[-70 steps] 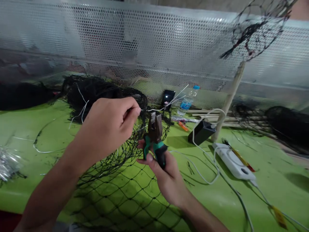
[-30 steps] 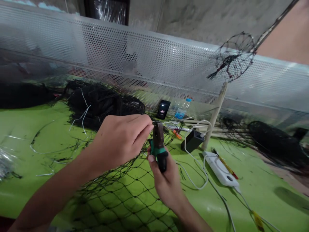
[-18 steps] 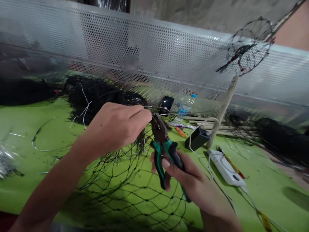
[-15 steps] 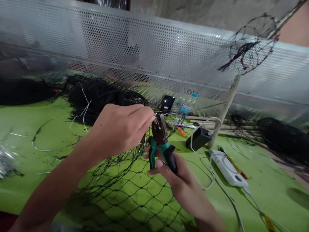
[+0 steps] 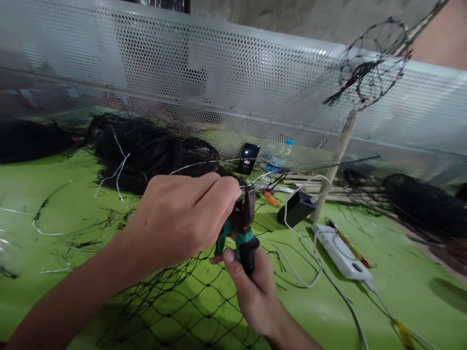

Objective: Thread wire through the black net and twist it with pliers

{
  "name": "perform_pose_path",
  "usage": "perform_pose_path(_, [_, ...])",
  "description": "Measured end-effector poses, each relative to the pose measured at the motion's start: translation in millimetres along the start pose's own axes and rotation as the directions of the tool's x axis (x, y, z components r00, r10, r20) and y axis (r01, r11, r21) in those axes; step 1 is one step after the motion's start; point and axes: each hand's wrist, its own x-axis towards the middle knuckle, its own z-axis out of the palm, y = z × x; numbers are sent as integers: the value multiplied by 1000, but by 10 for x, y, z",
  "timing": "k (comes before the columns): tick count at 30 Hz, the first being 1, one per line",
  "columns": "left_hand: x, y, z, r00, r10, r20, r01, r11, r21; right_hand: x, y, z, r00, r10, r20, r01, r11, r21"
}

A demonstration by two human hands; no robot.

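Note:
My right hand [image 5: 255, 291] is wrapped round the green-and-black handles of the pliers [image 5: 244, 221], whose dark jaws point upward. Right beside the jaws, my left hand [image 5: 193, 214] is closed in a pinch on a thin silvery wire [image 5: 261, 176]. Its fingers hide part of the jaws and the exact point of grip. Black knotted netting [image 5: 207, 301] hangs below both hands, over the green table. A dark thin rod [image 5: 357, 159] reaches rightward from the bunched strands near the pliers.
A wooden post [image 5: 337, 155] holds a black net ring [image 5: 375, 63]. Nearby are a black adapter [image 5: 297, 209], a white power strip [image 5: 343, 255], a phone [image 5: 249, 158] and a bottle [image 5: 280, 155]. Black netting piles [image 5: 142, 150] line the perforated metal screen [image 5: 237, 78]. Wire offcuts lie left.
The pliers have dropped slightly, and my left hand has come lower and a little right, covering more of them. A curved wire and a dark rod now show above the hands.

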Motion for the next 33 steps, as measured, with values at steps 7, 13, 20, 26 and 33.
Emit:
perform_pose_path(7, [-19,38,-19,990,107,-89,-107,994,12,-26,30,0,996,-80,-43,78,995,-62])
perform_pose_path(13, [-21,64,10,989,76,-125,-84,994,-64,-17,90,30,990,-131,-54,127,990,-69])
perform_pose_path(20, [-55,130,65,993,-40,-109,20,984,-175,33,96,69,980,-177,-91,171,983,-70])
perform_pose_path(26, [-44,141,66,992,-99,-76,81,974,-211,42,125,71,978,-184,-95,177,981,-76])
perform_pose_path(33, [-2,180,-6,980,-195,28,194,930,-311,68,139,29,969,-238,-72,224,961,-164])
